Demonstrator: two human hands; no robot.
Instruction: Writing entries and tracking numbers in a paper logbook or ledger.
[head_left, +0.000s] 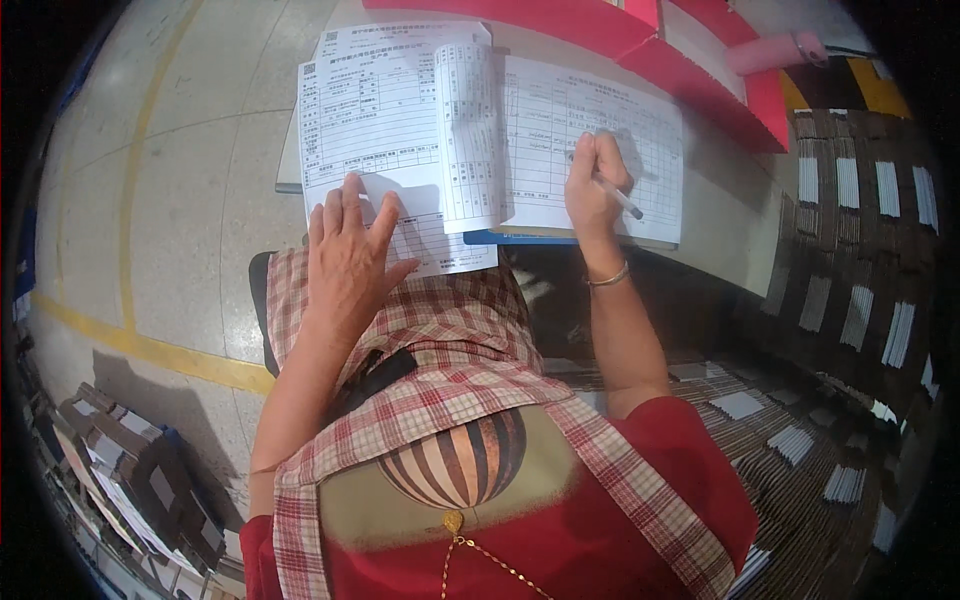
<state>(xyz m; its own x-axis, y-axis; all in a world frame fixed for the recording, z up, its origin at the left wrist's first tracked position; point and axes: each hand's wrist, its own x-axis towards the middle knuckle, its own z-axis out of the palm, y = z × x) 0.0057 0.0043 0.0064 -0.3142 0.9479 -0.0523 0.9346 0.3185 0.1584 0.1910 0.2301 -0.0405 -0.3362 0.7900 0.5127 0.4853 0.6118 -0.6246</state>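
Note:
My right hand [597, 195] is closed around a pen [628, 203] with a pale barrel. It rests on a printed form with ruled rows [640, 160], which carries some handwriting. To the left lie printed table sheets [370, 110], one over another. My left hand [350, 240] lies on their lower part with its fingers spread, holding nothing. Between the sheets and the form, a curled printed page [470, 150] stands up a little. A blue edge [520, 238] shows under the papers. The pen's tip is hidden by my fingers.
A pink-red box or tray [690, 60] stands at the far right, with a pink bottle [775, 52] at it. Stacked brown cardboard pieces [850, 250] fill the right side. More bundles [150, 470] sit at lower left, near a yellow floor line [190, 355].

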